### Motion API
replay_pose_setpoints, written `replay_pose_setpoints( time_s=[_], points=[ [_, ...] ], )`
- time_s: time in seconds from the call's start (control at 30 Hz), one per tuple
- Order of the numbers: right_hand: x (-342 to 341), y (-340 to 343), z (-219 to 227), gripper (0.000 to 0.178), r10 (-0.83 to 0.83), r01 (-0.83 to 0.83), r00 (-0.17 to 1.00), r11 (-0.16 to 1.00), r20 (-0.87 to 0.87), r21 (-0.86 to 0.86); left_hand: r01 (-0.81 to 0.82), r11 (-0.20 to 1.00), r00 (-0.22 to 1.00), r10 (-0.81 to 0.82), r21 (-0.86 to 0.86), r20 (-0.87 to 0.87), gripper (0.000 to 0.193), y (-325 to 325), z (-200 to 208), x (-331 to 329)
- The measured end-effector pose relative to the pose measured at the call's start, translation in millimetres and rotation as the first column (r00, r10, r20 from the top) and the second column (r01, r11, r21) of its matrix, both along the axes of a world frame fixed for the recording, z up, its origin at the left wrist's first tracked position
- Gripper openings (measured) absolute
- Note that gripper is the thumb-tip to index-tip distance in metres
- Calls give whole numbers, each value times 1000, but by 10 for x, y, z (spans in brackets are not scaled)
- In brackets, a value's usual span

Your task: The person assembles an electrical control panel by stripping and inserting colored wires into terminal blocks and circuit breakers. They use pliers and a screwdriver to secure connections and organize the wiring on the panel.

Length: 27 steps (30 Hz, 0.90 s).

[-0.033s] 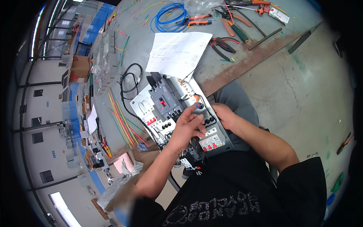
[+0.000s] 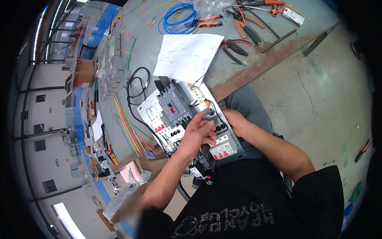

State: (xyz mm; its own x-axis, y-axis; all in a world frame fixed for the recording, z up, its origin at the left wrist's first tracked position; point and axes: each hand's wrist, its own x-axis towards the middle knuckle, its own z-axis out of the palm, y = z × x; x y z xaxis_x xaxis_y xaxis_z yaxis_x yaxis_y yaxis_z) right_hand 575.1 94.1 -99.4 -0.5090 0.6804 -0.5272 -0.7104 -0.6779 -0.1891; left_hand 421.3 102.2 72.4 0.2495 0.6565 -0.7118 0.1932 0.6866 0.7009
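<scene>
**Touching a Breaker Panel with 2 Hands**

Head view (1 of 1). The panel (image 2: 150,102) lies in front of the person, its far end on the table (image 2: 139,51) under the paper (image 2: 190,55), its near end past the table's edge, close to the black shirt (image 2: 254,191). Its longer edge slants from upper left to lower right; the large breaker (image 2: 172,105) is aligned much the same way.

The left hand (image 2: 198,133) crosses the panel from the lower left, fingers bent. Its index fingertip meets a small blue part (image 2: 207,112) just below an orange part (image 2: 206,104); whether finger and thumb pinch anything cannot be told. From the palm, the blue part lies up and to the right, and the left hand is the nearer of the 2.

The right hand (image 2: 236,120) is at the panel's right edge. Its fingertips are hidden, so its grip cannot be judged. Small breakers (image 2: 223,152) with red switches sit below, between the forearms.
</scene>
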Motion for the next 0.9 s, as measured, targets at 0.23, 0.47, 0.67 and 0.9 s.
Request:
replay_pose_setpoints(
  time_s=[0.23,0.47,0.67,0.9],
  points=[
    [41,76,-47,26,49,-49,998,999,-28,3,-44,996,999,44,-76,-13,38,43,61,92],
    [-60,141,-149,23,67,-74,994,994,-85,-76,-213,975,977,213,-61,-11,22,26,-112,109],
    [-56,173,-186,21,35,-36,997,999,-71,-12,-271,959,960,264,-82,-93,21,74,-77,197],
    [-50,306,-269,23,106,-108,979,994,-173,-3,-242,967,967,234,-78,-95,21,121,-13,206]
  ],
)
